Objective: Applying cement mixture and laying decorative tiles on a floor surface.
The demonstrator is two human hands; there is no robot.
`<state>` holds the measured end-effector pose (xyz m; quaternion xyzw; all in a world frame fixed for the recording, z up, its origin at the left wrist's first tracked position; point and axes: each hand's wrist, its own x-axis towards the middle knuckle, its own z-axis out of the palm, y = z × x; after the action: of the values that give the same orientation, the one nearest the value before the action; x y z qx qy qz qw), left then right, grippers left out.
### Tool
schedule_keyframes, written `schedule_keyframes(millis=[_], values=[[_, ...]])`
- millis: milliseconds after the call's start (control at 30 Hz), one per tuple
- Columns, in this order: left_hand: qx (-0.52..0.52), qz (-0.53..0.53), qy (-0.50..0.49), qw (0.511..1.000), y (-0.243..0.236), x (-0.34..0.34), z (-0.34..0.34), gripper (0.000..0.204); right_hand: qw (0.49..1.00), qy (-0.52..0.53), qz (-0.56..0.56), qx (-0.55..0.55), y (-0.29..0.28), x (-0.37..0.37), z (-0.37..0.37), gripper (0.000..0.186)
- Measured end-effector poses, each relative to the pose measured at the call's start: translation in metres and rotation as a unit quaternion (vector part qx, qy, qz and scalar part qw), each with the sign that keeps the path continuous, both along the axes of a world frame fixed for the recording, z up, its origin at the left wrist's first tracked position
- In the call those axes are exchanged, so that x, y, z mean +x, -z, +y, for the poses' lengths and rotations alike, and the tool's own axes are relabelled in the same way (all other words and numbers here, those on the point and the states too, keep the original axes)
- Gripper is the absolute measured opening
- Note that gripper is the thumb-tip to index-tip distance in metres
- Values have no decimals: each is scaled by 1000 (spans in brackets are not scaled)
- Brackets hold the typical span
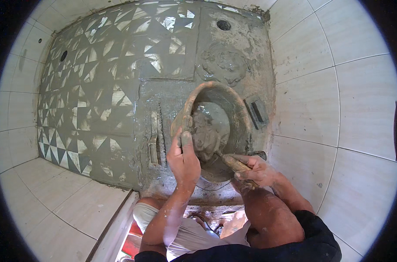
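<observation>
While left hand (183, 159) grips bucket rim (212, 84), right hand (260, 171) grasping tool handle (234, 163), floor strip (261, 81) before right wall (305, 102)

You're looking steeply down from your head, close above the round, grey-smeared tub (240, 109), your fisheye spanning grey-and-white patterned floor tiles (103, 87), left, to glossy cream wall tiles (307, 102), right.

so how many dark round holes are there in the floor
2. One hole is near the top, in the rough, untiled floor; the other hole is at upper left, among the patterned tiles. The tub or grey paste could hide more.
</observation>
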<state>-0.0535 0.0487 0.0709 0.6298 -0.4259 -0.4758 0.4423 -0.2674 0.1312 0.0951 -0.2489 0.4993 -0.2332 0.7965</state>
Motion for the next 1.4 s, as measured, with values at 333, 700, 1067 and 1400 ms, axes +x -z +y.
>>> schedule_keyframes(millis=[333, 700, 1067, 1400], values=[[54, 62, -18, 996, 40, 58, -15, 40, 998, 11, 46, -48, -18, -25, 6, 68], [79, 155, -49, 983, 36, 67, -22, 33, 979, 148, 61, -122, -16, -55, -10, 61], [78, 181, -59, 979, 54, 74, -20, 33, 937, 169, 288, -100, 79, -93, -106, 44], [61, 169, -60, 982, 63, 93, -18, 35, 651, -35, 714, -256, 156, -82, -135, 36]])
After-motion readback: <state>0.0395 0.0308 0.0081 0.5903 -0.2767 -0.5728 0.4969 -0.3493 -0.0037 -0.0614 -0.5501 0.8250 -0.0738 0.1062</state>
